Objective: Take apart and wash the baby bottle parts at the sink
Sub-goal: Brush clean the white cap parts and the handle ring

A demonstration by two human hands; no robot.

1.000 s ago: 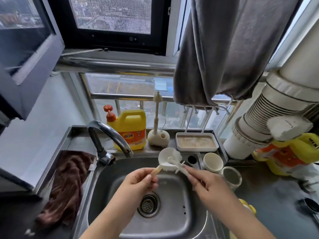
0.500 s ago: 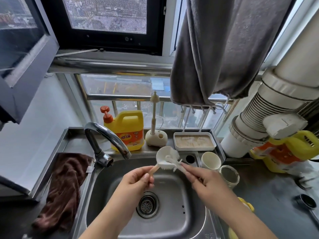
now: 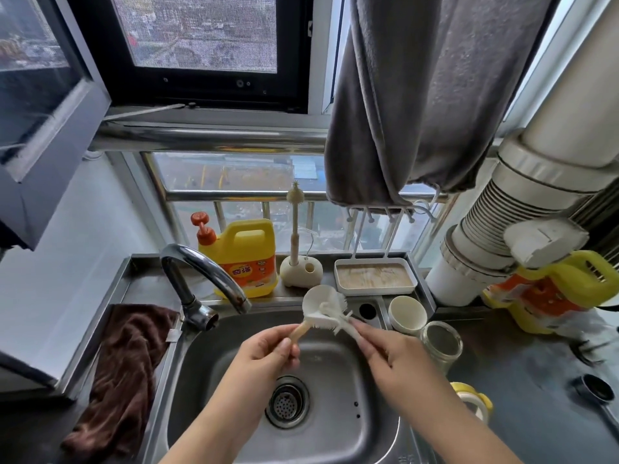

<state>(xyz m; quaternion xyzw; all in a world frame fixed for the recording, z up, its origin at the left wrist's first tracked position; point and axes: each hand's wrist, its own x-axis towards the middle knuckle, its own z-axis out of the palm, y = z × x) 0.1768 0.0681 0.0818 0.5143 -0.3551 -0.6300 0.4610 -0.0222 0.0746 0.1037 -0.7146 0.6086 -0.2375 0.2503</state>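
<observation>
Above the steel sink [image 3: 338,433], my left hand [image 3: 268,354] grips the beige handle of a white bottle brush [image 3: 318,304], bristle head pointing away from me. My right hand [image 3: 392,358] pinches a thin white straw-like part [image 3: 350,326] and holds it against the bristles. A clear glass bottle body [image 3: 441,344] stands open on the counter right of the sink, next to a cream cup-shaped cap [image 3: 407,313]. A yellow-handled collar [image 3: 474,401] lies near my right forearm, which partly hides it.
The faucet [image 3: 207,272] arches over the sink's left side, no water running. Behind stand a yellow detergent jug [image 3: 248,259], a brush stand [image 3: 300,271] and a white tray [image 3: 375,277]. A brown cloth [image 3: 127,363] lies left; a grey towel [image 3: 418,95] hangs overhead.
Both hands keep the same hold on the brush and the thin white part over the sink. They have shifted only slightly; the view itself has moved a little.
</observation>
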